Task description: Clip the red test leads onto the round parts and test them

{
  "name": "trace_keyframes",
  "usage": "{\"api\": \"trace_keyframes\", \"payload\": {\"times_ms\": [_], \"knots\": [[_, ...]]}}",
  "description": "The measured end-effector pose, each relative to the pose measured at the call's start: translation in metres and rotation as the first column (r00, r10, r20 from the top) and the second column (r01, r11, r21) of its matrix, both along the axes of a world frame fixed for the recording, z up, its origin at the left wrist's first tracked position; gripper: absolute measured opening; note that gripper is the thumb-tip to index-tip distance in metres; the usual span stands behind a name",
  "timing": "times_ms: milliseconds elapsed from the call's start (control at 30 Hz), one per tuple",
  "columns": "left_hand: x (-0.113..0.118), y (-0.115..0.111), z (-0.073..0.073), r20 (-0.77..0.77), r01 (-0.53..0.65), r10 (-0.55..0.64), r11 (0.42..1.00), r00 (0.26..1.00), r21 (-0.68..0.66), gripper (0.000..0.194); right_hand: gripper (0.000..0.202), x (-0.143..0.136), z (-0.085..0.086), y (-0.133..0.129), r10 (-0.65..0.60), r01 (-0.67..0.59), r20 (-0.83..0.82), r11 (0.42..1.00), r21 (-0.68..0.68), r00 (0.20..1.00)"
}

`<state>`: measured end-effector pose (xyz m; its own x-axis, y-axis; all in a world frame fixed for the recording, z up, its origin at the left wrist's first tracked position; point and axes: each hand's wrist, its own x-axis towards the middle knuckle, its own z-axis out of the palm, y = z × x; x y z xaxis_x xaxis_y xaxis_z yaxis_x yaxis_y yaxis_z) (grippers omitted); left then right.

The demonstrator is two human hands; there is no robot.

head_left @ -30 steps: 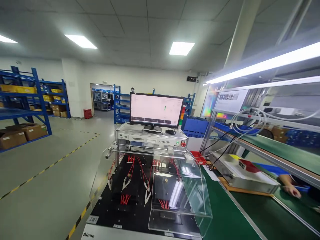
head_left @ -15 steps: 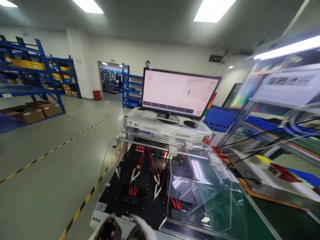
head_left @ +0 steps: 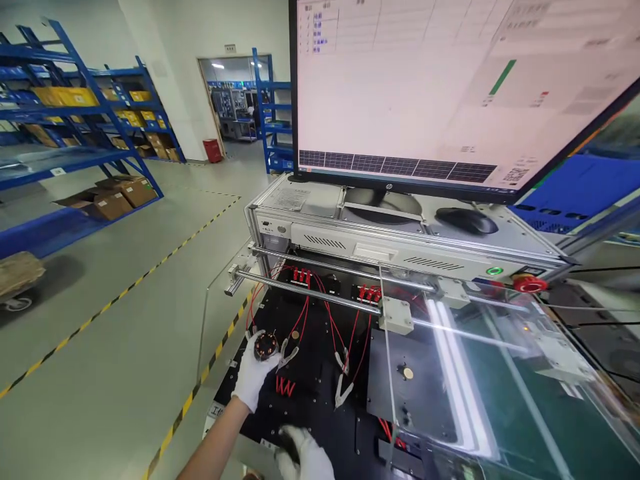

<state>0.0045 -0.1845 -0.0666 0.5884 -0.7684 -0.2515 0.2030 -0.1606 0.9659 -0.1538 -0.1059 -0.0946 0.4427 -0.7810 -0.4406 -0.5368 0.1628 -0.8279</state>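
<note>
My left hand (head_left: 253,373), in a white glove, grips a round motor stator (head_left: 265,345) with copper windings. It holds the stator over the left part of the black test bed (head_left: 320,417), beside a pair of white clip probes (head_left: 287,353) on red wires. Lower down, near the bed's front edge, is my right hand (head_left: 306,457), also white-gloved. Its fingers are curved and blurred, with a dark gap between them, and I cannot tell whether anything is in them. Another clip probe (head_left: 343,393) lies on the bed to the right.
A clear sliding cover (head_left: 450,373) on metal rails (head_left: 310,288) spans the bed's right side. Behind stand a monitor (head_left: 400,100), a mouse (head_left: 467,221) and a red emergency stop button (head_left: 530,283). Blue shelves (head_left: 75,113) and a floor marked with striped tape lie left.
My left hand has reached forward over the black bed with the stator. My right hand stays near the front edge. The view has moved closer, and the clear cover appears farther right.
</note>
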Motion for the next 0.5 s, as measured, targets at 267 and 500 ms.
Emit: {"api": "trace_keyframes", "payload": {"times_ms": [267, 500], "knots": [[0.026, -0.008, 0.004, -0.104, 0.096, -0.090, 0.994, 0.991, 0.051, 0.075, 0.040, 0.068, 0.024, -0.087, -0.275, 0.215, -0.345, 0.955, -0.204, 0.897], [0.023, -0.029, -0.004, -0.169, 0.261, -0.245, 0.962, 0.955, 0.083, 0.071, 0.034, 0.066, 0.035, -0.121, -0.257, 0.042, -0.593, 0.935, -0.351, 0.763]]}}
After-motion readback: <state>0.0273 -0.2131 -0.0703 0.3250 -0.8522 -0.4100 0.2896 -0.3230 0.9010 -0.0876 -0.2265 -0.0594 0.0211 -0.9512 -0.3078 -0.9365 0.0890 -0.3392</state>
